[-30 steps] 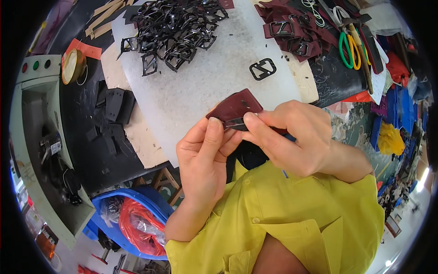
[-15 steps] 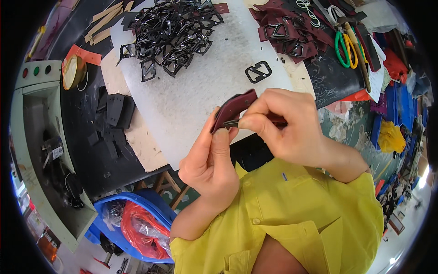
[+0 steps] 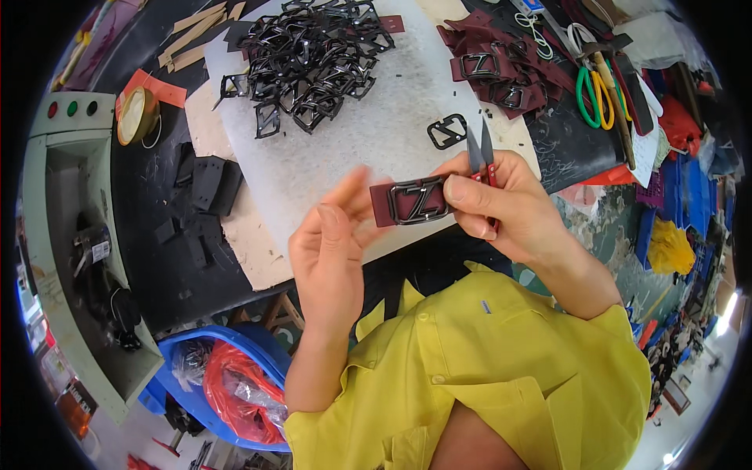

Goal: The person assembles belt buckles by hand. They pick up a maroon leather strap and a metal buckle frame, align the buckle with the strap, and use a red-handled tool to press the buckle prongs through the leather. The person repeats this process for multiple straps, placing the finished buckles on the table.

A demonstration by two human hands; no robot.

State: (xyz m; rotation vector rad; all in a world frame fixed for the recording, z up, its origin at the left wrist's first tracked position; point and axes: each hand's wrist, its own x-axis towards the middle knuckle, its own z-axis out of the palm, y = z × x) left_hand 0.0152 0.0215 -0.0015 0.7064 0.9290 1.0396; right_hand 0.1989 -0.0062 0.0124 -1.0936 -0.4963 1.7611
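Note:
My right hand point(image 3: 517, 205) is closed on a short maroon leather strap piece point(image 3: 381, 207), its thumb on top. A black metal buckle point(image 3: 423, 200) with a slanted bar is fitted on this strap and faces up. The same hand also holds red-handled thread snips point(image 3: 481, 150), their blades pointing away from me. My left hand point(image 3: 325, 247) is open beside the strap's left end, its fingertips blurred; whether they touch the strap I cannot tell. Just beyond the snips, a loose black buckle point(image 3: 446, 131) lies on the white sheet point(image 3: 399, 102).
A heap of black buckles point(image 3: 313, 63) covers the sheet's far part. Maroon straps with buckles point(image 3: 501, 70) are piled at far right, near green and yellow-handled tools point(image 3: 597, 98). Black pieces point(image 3: 213, 184) lie at left, and a blue tub point(image 3: 270, 360) with bags stands below the table edge.
The strap has turned from edge-on to buckle side up. My left hand has let go of it and moved left. The snips' blades now point away from me, in the right hand.

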